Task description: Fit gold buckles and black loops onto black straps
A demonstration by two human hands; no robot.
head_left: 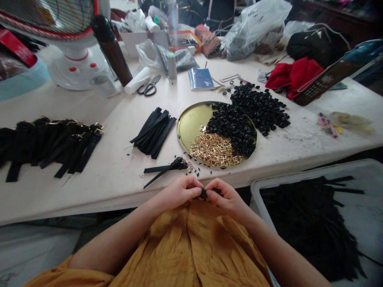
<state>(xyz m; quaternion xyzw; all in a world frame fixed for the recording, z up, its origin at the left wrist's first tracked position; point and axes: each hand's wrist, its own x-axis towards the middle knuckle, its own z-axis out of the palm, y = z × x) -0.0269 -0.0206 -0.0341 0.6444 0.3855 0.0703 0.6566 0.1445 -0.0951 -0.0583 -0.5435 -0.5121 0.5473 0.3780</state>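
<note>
Close to my body, at the table's front edge, my left hand [187, 189] and my right hand [220, 193] pinch a small black strap [204, 194] between thumbs and fingers. Most of the strap is hidden by the fingers. Just beyond, two black straps with gold buckles [167, 167] lie on the table. A round gold tray [187, 119] behind them bears a heap of gold buckles [214, 149] and a pile of small black loops [259, 107] that spills past its rim. Flat black strips [154, 133] lie stacked left of the tray.
Finished-looking buckled straps [60, 145] lie at the left. Scissors [149, 85], a blue booklet [201, 78] and a white fan [76, 67] stand or lie farther back. A red cloth [295, 75] is at the right. Below the table's right edge sits a white bin [366, 175] of black strips.
</note>
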